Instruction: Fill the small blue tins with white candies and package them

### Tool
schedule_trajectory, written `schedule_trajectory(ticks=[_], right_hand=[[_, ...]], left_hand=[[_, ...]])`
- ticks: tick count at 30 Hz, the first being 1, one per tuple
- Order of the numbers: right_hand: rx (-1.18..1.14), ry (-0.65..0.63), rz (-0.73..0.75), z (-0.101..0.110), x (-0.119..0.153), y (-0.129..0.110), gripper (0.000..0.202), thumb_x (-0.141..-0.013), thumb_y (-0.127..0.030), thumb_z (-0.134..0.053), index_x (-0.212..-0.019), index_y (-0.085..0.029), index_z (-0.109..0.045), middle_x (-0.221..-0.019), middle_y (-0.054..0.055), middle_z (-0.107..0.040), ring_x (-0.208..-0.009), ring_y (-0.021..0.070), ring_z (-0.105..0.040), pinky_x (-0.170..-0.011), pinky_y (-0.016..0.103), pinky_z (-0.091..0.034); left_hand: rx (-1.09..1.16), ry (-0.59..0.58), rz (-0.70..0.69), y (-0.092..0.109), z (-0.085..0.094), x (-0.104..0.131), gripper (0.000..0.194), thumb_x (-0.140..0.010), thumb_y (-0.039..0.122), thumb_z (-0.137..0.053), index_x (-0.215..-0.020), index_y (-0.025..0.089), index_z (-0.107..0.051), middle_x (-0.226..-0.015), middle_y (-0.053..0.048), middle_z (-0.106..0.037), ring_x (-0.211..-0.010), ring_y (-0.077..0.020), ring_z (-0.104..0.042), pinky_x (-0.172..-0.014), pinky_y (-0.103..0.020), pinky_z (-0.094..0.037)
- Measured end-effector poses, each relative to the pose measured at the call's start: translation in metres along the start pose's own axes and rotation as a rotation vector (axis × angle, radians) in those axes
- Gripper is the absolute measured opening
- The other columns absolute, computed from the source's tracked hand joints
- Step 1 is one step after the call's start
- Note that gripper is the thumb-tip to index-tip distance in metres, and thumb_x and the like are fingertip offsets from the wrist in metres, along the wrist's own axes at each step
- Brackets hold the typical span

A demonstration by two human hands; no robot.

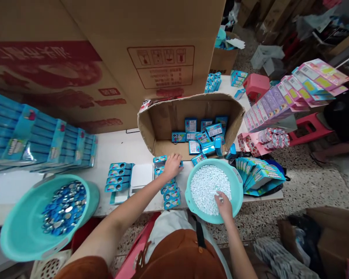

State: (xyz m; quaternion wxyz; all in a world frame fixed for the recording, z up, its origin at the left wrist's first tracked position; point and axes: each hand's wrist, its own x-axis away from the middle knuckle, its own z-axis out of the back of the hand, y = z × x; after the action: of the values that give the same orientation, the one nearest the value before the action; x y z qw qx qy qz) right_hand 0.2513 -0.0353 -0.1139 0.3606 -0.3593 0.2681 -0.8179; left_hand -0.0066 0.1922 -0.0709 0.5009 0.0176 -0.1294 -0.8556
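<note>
Dipping into the white pellets point(205, 184), the right hand point(224, 205) is held with its fingertips drawn narrowly together, a few pale pieces seemingly pinched between them. The left hand point(172, 166) is laid over the far end of a row of small blue boxes point(170, 194), fingers bent across the top; whether a box is truly gripped cannot be told, as the underside of the hand is hidden. The white pellets, heaped in a turquoise basin point(239, 199) at the front of the tabletop point(109, 144), are judged light, hard and apt to roll, so they are best taken in a small pinch or shallow scoop. The small blue boxes look like thin card — light, stiff enough along their edges, easily dented if squeezed mid-panel — and are best held by the two long sides. The basin appears to jut past the front edge, so its rim should not be leaned on. Behind it, the cut wall of an open carton point(159, 149) stands close, and fanned blue packs point(260, 176) are set just beside it on the right. Freest movement is offered upward from the basin, or low across the narrow strip between it and the row — with the rim to be cleared first.
</note>
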Motion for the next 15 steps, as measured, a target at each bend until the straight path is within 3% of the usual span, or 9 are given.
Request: schedule_trajectory(ticks=[4,9,15], right_hand=[[0.162,0.029,0.123,-0.005,0.0,0.005,0.041,-0.079,-0.047,-0.047,-0.102,-0.017,-0.065,-0.109,0.013,-0.063,-0.105,0.0276,-0.057,-0.095,0.041,-0.043],[0.226,0.048,0.135,-0.001,0.009,0.018,0.036,-0.081,-0.044,-0.047,-0.1,-0.018,-0.064,-0.108,0.014,-0.062,-0.108,0.0291,-0.055,-0.099,0.044,-0.04],[0.227,0.014,0.156,0.004,0.016,0.02,0.035,-0.083,-0.043,-0.047,-0.101,-0.017,-0.063,-0.109,0.014,-0.061,-0.108,0.0295,-0.054,-0.099,0.045,-0.04]], left_hand=[[0.089,-0.082,-0.022,0.024,-0.003,-0.04,0.04,-0.082,0.038,-0.055,-0.116,0.016,-0.051,-0.114,-0.013,-0.057,-0.112,-0.0277,-0.045,-0.093,-0.039,-0.034],[0.116,-0.327,0.167,0.051,-0.028,-0.089,0.04,-0.081,0.039,-0.057,-0.11,0.012,-0.054,-0.117,-0.018,-0.056,-0.112,-0.0302,-0.049,-0.093,-0.039,-0.035],[0.104,-0.384,0.283,0.07,-0.047,-0.105,0.061,-0.07,0.036,-0.071,-0.119,0.009,-0.046,-0.12,-0.024,-0.053,-0.113,-0.0339,-0.052,-0.094,-0.042,-0.037]])
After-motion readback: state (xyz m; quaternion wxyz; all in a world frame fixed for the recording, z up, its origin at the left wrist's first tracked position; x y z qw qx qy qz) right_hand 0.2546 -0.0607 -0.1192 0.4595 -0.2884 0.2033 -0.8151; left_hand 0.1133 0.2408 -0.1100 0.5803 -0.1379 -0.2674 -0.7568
